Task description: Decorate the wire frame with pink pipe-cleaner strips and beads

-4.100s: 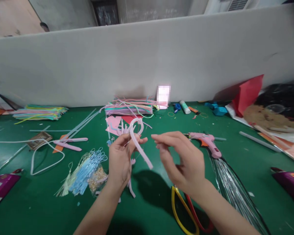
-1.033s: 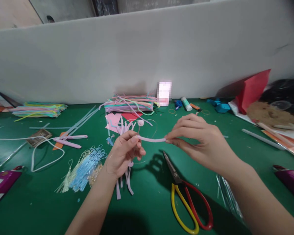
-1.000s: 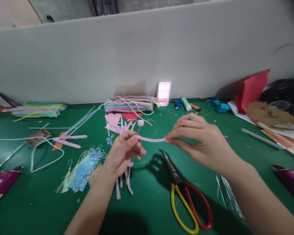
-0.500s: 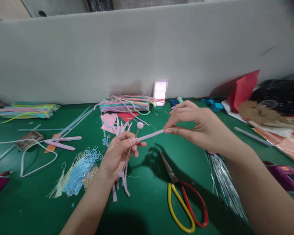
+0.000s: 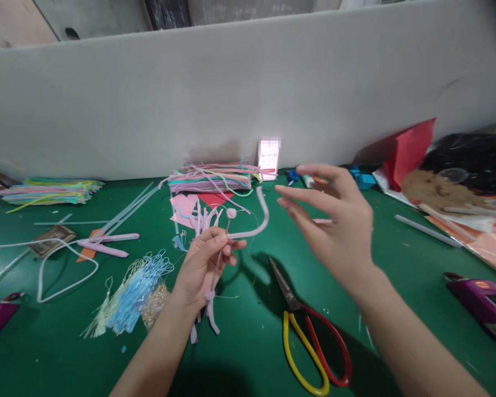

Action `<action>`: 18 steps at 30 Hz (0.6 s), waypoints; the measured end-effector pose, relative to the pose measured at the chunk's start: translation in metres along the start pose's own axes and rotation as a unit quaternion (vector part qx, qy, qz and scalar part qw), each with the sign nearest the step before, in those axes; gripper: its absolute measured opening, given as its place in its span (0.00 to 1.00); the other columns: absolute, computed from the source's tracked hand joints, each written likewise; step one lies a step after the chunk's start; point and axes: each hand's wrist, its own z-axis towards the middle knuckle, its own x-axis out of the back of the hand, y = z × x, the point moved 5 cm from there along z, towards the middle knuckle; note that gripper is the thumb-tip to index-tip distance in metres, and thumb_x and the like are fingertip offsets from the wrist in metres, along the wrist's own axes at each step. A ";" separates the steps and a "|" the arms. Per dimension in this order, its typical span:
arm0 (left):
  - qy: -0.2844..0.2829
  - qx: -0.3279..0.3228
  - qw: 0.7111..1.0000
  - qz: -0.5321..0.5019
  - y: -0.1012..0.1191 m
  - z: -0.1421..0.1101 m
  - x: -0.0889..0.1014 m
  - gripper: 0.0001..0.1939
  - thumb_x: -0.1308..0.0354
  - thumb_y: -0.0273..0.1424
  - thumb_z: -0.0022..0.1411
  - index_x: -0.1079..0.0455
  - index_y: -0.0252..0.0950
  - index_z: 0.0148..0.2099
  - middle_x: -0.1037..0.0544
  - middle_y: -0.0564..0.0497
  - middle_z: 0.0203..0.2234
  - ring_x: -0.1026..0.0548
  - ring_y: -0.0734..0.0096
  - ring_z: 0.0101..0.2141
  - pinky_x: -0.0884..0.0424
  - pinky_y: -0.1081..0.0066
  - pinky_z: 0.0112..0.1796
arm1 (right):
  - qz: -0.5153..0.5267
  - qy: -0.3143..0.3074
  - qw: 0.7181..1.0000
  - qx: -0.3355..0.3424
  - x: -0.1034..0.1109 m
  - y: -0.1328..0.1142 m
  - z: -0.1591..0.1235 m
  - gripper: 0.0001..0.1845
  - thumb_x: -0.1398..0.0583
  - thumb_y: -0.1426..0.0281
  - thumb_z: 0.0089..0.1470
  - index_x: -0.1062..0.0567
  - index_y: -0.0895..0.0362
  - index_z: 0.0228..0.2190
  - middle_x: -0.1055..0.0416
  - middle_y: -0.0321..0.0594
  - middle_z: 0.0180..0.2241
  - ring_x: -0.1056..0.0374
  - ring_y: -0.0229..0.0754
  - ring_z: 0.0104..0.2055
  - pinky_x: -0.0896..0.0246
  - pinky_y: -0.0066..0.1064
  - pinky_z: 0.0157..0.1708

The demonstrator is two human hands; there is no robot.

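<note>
My left hand [image 5: 206, 256] pinches a pale lilac pipe cleaner [image 5: 248, 234] together with a thin stem [image 5: 228, 221] topped by a small lilac ball [image 5: 231, 213]. The pipe cleaner's free end curves upward. To its right, my right hand [image 5: 330, 212] is raised with thumb and fingers apart, holding nothing and not touching the curved end. Short lilac strips [image 5: 204, 216] lie behind my left hand; a lilac knot [image 5: 209, 295] sits lower on the stem. Below my right hand are scissors [image 5: 291, 300] with one yellow and one red handle.
Pipe cleaner bundles [image 5: 215, 179] lie along the back by a lit phone [image 5: 268, 160]. Blue tassels [image 5: 138, 292] and a bag of beads [image 5: 155, 303] are at left. A purple device [image 5: 481, 306] sits at right, below red paper [image 5: 413, 149] and a brown heap [image 5: 427, 190].
My right hand has let go of the pipe cleaner and opened, moving slightly right. The strip, straight before, now bends upward. My left hand keeps its pinch almost in place.
</note>
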 end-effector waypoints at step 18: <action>0.014 0.014 1.000 0.006 -0.011 -0.005 -0.003 0.12 0.27 0.32 0.48 0.27 0.35 0.26 0.28 0.59 0.16 0.19 0.73 0.30 0.30 0.83 0.22 | 0.103 -0.005 0.992 -0.076 -0.019 -0.004 -0.035 0.11 0.38 0.73 0.56 0.19 0.52 0.41 0.19 0.36 0.40 0.22 0.40 0.40 0.26 0.29 0.42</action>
